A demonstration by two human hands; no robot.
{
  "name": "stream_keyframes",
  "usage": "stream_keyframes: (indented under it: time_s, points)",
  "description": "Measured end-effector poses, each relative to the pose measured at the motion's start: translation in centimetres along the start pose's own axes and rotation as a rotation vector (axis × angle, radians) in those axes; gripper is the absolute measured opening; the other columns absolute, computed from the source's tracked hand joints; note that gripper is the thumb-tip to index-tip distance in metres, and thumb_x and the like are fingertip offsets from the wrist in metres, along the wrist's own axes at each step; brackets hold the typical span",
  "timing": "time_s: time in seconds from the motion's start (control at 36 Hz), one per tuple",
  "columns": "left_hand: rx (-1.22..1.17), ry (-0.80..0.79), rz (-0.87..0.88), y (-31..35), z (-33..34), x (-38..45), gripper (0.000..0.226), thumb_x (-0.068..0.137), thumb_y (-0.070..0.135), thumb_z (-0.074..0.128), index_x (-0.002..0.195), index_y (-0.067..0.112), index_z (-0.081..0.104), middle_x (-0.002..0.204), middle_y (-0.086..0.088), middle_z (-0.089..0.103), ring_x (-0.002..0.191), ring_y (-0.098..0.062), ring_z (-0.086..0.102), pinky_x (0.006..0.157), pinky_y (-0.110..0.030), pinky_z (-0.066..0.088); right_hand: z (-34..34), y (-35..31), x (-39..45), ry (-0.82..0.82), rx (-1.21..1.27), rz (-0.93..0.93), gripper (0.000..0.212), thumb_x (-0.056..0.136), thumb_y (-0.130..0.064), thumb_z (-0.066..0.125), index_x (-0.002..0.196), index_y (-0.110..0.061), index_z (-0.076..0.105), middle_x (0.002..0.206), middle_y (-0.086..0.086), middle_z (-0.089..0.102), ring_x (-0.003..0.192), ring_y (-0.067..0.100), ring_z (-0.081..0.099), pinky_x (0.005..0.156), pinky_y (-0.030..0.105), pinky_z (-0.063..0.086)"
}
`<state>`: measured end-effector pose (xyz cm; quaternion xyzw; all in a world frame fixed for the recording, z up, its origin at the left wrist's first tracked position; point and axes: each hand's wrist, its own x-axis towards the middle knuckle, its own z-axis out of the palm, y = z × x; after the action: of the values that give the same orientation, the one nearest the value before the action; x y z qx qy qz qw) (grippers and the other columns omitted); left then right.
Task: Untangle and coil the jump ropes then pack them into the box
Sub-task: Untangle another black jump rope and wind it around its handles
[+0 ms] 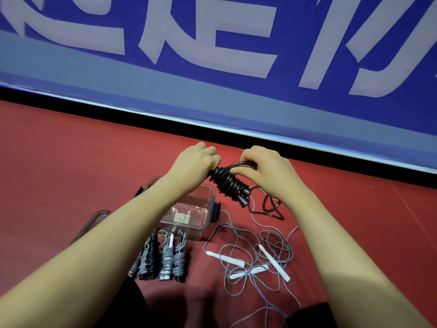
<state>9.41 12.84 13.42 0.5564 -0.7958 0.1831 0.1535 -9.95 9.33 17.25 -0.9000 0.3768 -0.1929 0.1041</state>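
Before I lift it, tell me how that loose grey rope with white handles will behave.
The grey rope sprawls in thin tangled loops, so it will likely hang floppy and snag. Its white handles look slim, probably light, and may dangle and swing.

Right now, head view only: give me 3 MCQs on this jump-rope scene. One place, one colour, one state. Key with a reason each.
1. Where do the finished rope bundles lie?
A. inside the clear box
B. on the floor just in front of the clear box, nearer the person
C. on the blue banner

2. What colour is the rope being coiled?
A. black
B. white
C. red

3. What state is the clear box in?
A. lid shut
B. open, full of ropes
C. open, no ropes inside

Key: 1 B, the bundles lie in a row on the red floor by the box's near wall. 2 A, the left hand and right hand hold a black coil. 3 C, no lid on top, only small labels show through it.
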Motion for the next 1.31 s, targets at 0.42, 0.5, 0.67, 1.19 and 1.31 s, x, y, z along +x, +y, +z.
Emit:
stream_keyframes:
  time_s: [0.42,0.5,0.67,1.19,1.31]
  points:
    - [-0.284,0.140,0.320,1.3,-0.9,0.0,0.023,0.085,0.011,0.045,0.062,0.010,0.047,0.061,-0.002,0.042,0.061,-0.017,0.032,0.061,-0.025,0.023,0.7,0.3,0.2,-0.048,-0.220,-0.032,0.014,0.101,-0.024,0.038,0.098,-0.013,0.048,0.090,-0.005,0.051,0.089,0.023,0.051,0.069,0.031,0.030]
    - [-0.337,0.170,0.262,1.5,-1.4,0.1,0.017,0.081,0.009,0.044,0.064,0.010,0.045,0.061,-0.004,0.043,0.061,-0.016,0.031,0.057,-0.025,0.025,1.0,0.3,0.4,-0.032,-0.112,0.023,0.003,0.097,-0.015,0.044,0.095,-0.017,0.045,0.085,-0.010,0.049,0.083,0.021,0.051,0.066,0.031,0.032]
    - [-0.624,0.253,-0.150,2.5,-2.1,0.2,0.026,0.073,0.024,0.042,0.063,0.002,0.053,0.054,-0.006,0.054,0.050,-0.015,0.040,0.049,-0.023,0.028,1.4,-0.2,0.8,0.047,0.240,0.180,0.009,0.078,-0.018,0.040,0.086,-0.020,0.043,0.080,-0.003,0.055,0.076,0.029,0.057,0.065,0.040,0.048]
    - [-0.361,-0.052,-0.888,2.6,-1.0,1.7,0.030,0.089,0.014,0.046,0.114,0.003,0.033,0.082,-0.012,0.054,0.073,-0.034,0.054,0.061,-0.034,0.036,3.2,-2.5,0.6,-0.295,0.325,0.281,0.015,0.084,-0.012,0.055,0.098,-0.008,0.050,0.080,-0.002,0.052,0.069,0.017,0.051,0.056,0.025,0.040]
    - [-0.230,-0.141,-0.942,1.6,-0.6,1.1,0.035,0.092,0.014,0.045,0.121,-0.001,0.031,0.100,-0.019,0.061,0.090,-0.038,0.060,0.063,-0.036,0.035,3.0,-3.1,0.3,-0.388,0.304,0.236,0.020,0.083,-0.008,0.056,0.103,-0.008,0.052,0.079,-0.003,0.051,0.070,0.019,0.053,0.055,0.023,0.044]
